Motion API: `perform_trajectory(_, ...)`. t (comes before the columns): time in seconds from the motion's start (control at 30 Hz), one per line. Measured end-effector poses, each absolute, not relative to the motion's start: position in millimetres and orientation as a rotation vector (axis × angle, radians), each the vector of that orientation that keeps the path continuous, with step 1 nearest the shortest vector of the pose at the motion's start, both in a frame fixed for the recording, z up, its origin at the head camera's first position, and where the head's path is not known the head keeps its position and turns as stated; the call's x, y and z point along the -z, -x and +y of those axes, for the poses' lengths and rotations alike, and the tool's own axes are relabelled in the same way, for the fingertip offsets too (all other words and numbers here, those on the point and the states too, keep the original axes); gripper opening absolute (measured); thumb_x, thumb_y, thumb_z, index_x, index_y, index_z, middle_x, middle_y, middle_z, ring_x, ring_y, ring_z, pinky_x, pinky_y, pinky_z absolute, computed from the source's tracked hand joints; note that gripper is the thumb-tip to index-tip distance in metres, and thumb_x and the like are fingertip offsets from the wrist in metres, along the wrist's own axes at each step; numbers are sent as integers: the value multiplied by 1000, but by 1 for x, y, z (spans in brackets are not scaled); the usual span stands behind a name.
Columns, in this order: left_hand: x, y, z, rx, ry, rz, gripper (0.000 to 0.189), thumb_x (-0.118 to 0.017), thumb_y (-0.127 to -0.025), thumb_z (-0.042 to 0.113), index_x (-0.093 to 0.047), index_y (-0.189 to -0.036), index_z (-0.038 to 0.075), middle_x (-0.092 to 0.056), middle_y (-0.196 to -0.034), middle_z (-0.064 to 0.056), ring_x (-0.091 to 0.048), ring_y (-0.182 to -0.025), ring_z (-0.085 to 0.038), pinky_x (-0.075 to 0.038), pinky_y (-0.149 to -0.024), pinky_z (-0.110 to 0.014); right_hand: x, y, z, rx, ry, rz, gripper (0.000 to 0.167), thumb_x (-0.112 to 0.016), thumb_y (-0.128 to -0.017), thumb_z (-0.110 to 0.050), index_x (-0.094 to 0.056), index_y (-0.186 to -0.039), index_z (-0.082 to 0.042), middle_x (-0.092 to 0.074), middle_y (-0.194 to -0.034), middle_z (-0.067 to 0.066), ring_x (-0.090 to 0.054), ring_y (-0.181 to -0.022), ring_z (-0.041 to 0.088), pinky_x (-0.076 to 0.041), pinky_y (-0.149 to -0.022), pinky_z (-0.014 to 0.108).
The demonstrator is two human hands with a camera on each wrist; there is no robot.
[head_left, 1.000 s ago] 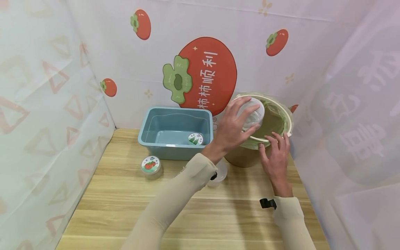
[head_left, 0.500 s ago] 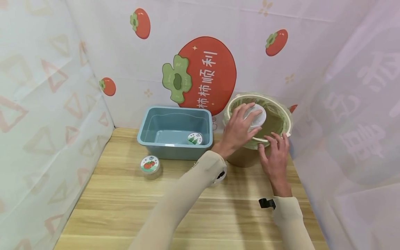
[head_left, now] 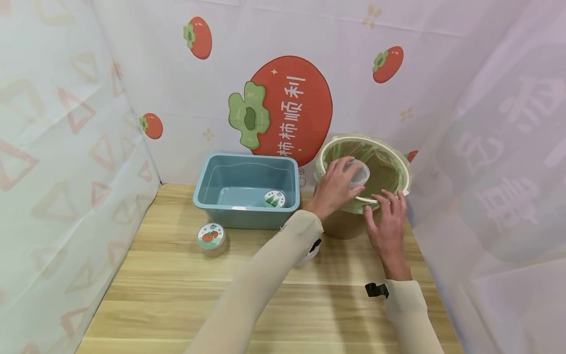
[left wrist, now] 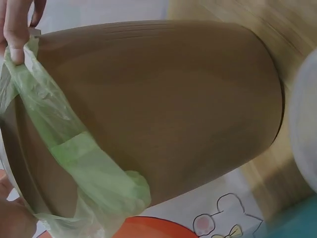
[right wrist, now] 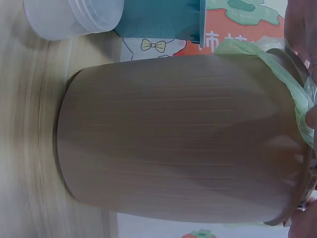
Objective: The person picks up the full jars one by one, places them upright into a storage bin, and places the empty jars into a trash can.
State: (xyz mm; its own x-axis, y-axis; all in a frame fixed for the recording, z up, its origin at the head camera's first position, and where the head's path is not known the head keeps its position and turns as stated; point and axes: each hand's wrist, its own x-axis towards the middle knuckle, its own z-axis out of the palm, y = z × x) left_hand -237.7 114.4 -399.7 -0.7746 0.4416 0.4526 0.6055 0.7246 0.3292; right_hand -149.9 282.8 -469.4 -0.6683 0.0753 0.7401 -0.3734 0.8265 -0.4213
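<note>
My left hand [head_left: 334, 186] grips a clear round plastic container [head_left: 359, 173] inside the mouth of a brown bin [head_left: 342, 225]. The bin has a cream rim [head_left: 400, 160] and a green bag liner [head_left: 340, 150]. On the near rim rests my right hand [head_left: 385, 222], fingers spread over the bag edge. The left wrist view shows the bin's brown wall [left wrist: 163, 109] close up with the green bag [left wrist: 84, 168] folded over the rim. From the right wrist, the bin [right wrist: 173, 139] fills the picture.
A blue tub [head_left: 247, 216] stands left of the bin with a labelled jar [head_left: 275, 198] inside it. A tomato-labelled jar [head_left: 211, 236] sits on the wooden table [head_left: 177, 295]. A clear open jar [right wrist: 69, 17] stands by the bin's foot. Printed curtains close in three sides.
My left hand has lowered the clear container from above the rim into the bin's mouth. The right hand has stayed on the rim.
</note>
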Motion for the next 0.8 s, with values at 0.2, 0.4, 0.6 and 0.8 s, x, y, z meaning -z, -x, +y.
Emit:
perform_trajectory(0.2,394,239,116,681,833,-2697,56,-78,-101,49,-62,-149,27,-50,-163,-3,-50,-149,-25,-57,-107,-35,469,149,283,-707,-216,-2207,33,-73,-99,-13,-68,-127,3,-59,-144,30,-35,-152,61,-23,-130,70)
perform_trajectory(0.4,389,239,115,663,841,-2776,54,-76,-101,51,-65,-148,26,-50,-164,-3,-50,-148,-25,-55,-111,-36,469,148,281,-704,-215,-2212,33,-72,-99,-12,-68,-127,3,-59,-144,30,-35,-152,61,-22,-131,70)
perform_trajectory(0.6,388,239,114,599,853,-2805,51,-71,-105,50,-64,-150,27,-50,-163,-2,-50,-149,-24,-51,-117,-38,469,148,280,-706,-223,-2220,31,-72,-100,-11,-68,-127,4,-59,-144,31,-35,-152,61,-22,-131,70)
perform_trajectory(0.8,391,239,112,574,889,-2744,42,-64,-110,42,-66,-149,26,-55,-160,1,-50,-150,-23,-48,-120,-38,467,147,281,-700,-222,-2229,31,-69,-101,-12,-67,-124,7,-57,-143,33,-33,-153,62,-21,-131,69)
